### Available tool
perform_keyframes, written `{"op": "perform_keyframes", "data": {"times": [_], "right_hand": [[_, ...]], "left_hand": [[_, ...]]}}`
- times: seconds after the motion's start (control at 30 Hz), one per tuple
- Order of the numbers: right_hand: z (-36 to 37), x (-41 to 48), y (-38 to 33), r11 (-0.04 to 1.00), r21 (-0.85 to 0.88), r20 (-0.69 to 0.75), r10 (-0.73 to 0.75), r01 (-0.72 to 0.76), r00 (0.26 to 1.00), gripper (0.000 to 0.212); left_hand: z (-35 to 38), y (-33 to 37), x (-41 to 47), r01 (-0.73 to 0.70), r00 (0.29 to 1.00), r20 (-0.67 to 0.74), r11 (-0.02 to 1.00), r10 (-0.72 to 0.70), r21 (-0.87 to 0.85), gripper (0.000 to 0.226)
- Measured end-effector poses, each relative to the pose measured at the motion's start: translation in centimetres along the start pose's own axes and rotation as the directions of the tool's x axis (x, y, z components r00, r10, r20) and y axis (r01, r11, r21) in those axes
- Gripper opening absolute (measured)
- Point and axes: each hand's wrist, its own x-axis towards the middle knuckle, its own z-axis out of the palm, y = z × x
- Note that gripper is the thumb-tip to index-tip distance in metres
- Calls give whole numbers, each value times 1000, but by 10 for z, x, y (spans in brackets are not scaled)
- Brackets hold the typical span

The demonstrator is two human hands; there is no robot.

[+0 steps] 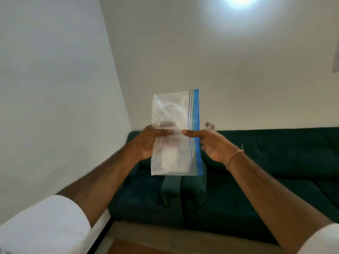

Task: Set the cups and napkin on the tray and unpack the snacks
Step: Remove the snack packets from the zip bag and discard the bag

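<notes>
A clear zip bag (174, 114) with a blue seal strip along its right edge is held up in front of me, turned on its side. It looks empty. My left hand (146, 142) grips its left half, fingers behind the plastic. My right hand (211, 143) pinches the blue seal edge with the thumb in front, the other fingers spread behind it. No cups, napkin, tray or snacks are in view.
A dark green sofa (266, 162) stretches along the white wall ahead, with an armrest (183, 187) below the bag. A brown table corner (128, 248) shows at the bottom edge. A ceiling light (240, 0) glares at top right.
</notes>
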Motion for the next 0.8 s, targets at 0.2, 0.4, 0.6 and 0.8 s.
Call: {"op": "perform_keyframes", "data": {"times": [0.2, 0.4, 0.6, 0.8], "right_hand": [[3, 20, 24, 994, 105, 235, -37, 12, 971, 39], [26, 31, 38, 983, 173, 313, -105, 52, 944, 45], [67, 43, 59, 994, 95, 367, -88, 57, 926, 33], [127, 71, 78, 812, -463, 518, -79, 356, 852, 52]], "left_hand": [[-14, -8, -22, 62, 997, 49, 997, -60, -42, 38], [-54, -10, -43, 102, 994, -24, 994, -102, -28, 40], [-100, -24, -65, 183, 975, -130, 983, -179, 17, 30], [-178, -32, -95, 378, 924, -205, 849, -323, 368, 54]]}}
